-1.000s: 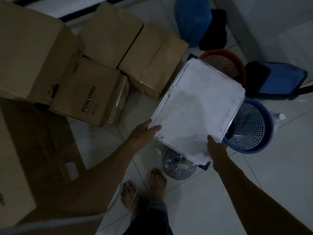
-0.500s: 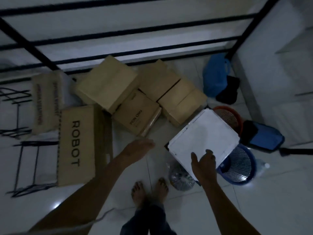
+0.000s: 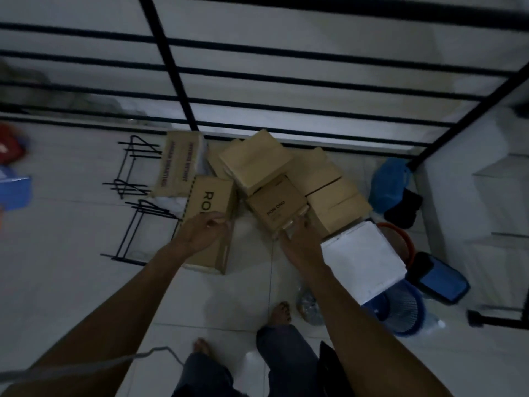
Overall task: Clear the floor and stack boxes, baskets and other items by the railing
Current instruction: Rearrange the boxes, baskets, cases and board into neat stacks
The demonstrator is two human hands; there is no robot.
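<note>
Several brown cardboard boxes (image 3: 254, 161) lie clustered on the white tiled floor below the black railing (image 3: 177, 81). My left hand (image 3: 204, 230) hovers over the long box printed "ROBOT" (image 3: 211, 196), fingers loosely curled and holding nothing. My right hand (image 3: 297, 239) reaches with straight fingers to the near edge of the small "PON ONU" box (image 3: 274, 204) and touches it. A white flat box (image 3: 363, 256) rests on top of the red basket (image 3: 400, 239) and the blue mesh basket (image 3: 406, 313) at the right.
Black wire racks (image 3: 134, 196) lie on the floor at the left, beside a tan printed carton (image 3: 180, 164). A blue bag (image 3: 389, 181) and a blue case (image 3: 440, 279) sit by the right wall. A crumpled plastic bag (image 3: 309, 308) lies by my bare feet.
Both hands let go of the white box, which now sits on the baskets. My view rose toward the railing, and both hands moved to the cardboard boxes.
</note>
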